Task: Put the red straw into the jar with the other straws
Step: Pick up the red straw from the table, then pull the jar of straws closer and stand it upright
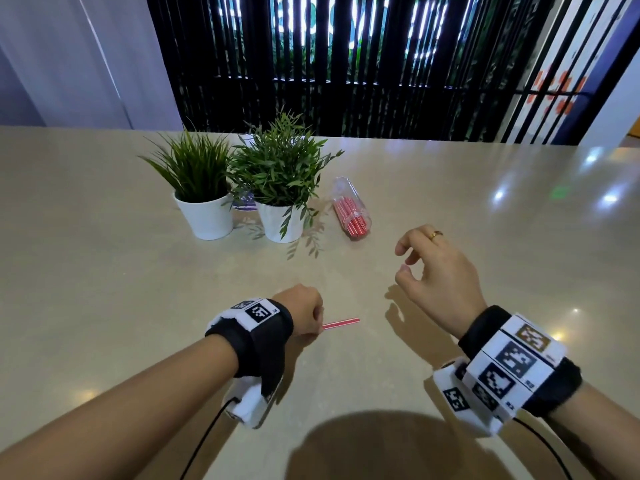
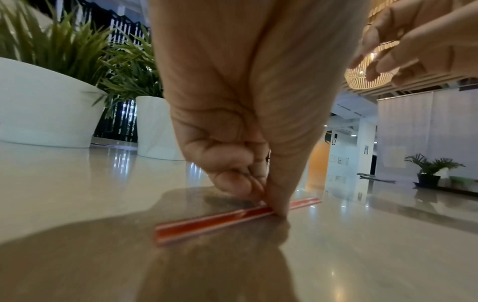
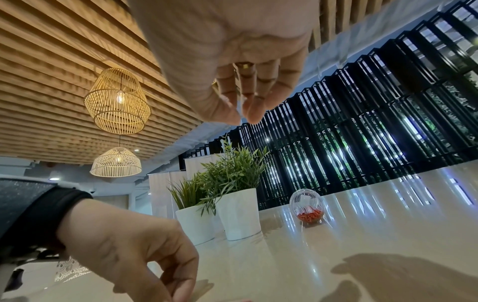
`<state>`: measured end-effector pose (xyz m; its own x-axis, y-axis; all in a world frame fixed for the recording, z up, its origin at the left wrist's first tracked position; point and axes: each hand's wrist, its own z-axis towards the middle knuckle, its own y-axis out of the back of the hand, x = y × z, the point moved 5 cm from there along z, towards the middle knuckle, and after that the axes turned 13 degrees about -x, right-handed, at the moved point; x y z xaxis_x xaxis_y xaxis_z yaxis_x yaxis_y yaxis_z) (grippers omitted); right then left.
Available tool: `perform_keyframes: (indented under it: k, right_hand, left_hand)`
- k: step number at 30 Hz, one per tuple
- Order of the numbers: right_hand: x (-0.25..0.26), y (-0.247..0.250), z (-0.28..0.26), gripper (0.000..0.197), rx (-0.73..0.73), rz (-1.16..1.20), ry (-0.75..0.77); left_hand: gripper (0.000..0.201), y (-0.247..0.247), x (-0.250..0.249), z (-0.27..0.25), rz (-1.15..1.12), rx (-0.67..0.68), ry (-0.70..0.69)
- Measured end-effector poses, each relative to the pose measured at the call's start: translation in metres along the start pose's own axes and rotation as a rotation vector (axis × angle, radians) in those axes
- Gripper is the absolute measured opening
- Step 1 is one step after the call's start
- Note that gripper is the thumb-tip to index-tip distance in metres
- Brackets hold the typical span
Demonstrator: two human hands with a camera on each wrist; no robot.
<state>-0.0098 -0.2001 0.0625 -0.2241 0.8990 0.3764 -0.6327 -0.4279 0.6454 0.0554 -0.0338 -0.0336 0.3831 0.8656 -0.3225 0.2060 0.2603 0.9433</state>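
A red-and-white striped straw lies flat on the beige table. My left hand is down on it, thumb and fingers pinching the straw near its middle. A clear jar lies on its side farther back, with several red straws inside and its mouth facing me. My right hand hovers above the table between straw and jar, fingers loosely curled, holding nothing.
Two green plants in white pots stand left of the jar. A small purple-patterned item sits between the pots. Black slatted screens rise behind the table's far edge.
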Motion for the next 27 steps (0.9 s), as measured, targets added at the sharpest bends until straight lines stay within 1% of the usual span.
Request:
perform_keyframes:
  k: [2,4,6,9,11,13,16,19,21,23,25,27]
  right_hand:
    - [-0.002,-0.004,0.001,0.014,0.017,0.013,0.001]
    - [-0.002,-0.008,0.0,0.013,0.041,0.03,-0.003]
    - [-0.004,-0.012,-0.001,0.012,0.073,0.041,-0.018]
    - [-0.007,-0.017,-0.002,0.01,0.103,0.068,-0.042]
    - [-0.01,-0.019,-0.001,0.008,0.111,0.074,-0.052]
    - [-0.015,-0.022,0.002,0.006,0.109,0.08,-0.072]
    - [-0.027,-0.031,0.012,0.004,0.115,0.089,-0.123]
    - [-0.039,-0.048,0.032,0.005,0.15,0.048,-0.157]
    - [-0.043,-0.063,0.052,0.012,0.221,-0.016,-0.113]
    - [-0.042,-0.078,0.073,0.02,0.328,-0.101,-0.032]
    - [-0.041,-0.091,0.094,0.031,0.414,-0.183,0.036]
    - [-0.042,-0.102,0.113,0.042,0.459,-0.261,0.098]
  left_hand:
    - [0.003,-0.001,0.0,-0.001,0.003,0.035,0.003]
    - [0.003,0.001,0.0,-0.002,0.031,0.043,-0.019]
    - [0.006,0.008,-0.002,-0.001,0.007,-0.015,-0.061]
    - [0.015,0.027,-0.004,0.005,-0.124,-0.161,-0.111]
    - [0.019,0.042,-0.006,0.007,-0.159,-0.246,-0.14]
    - [0.017,0.059,-0.01,0.007,-0.2,-0.358,-0.167]
    - [0.012,0.083,-0.012,0.003,-0.351,-0.551,-0.174]
    - [0.009,0.096,-0.01,-0.001,-0.481,-0.679,-0.187]
    - [0.009,0.1,-0.007,0.001,-0.51,-0.74,-0.179]
    - [0.007,0.101,-0.003,0.005,-0.527,-0.777,-0.168]
    - [0.006,0.101,0.0,0.01,-0.498,-0.797,-0.162]
    - [0.006,0.101,0.002,0.015,-0.45,-0.81,-0.163]
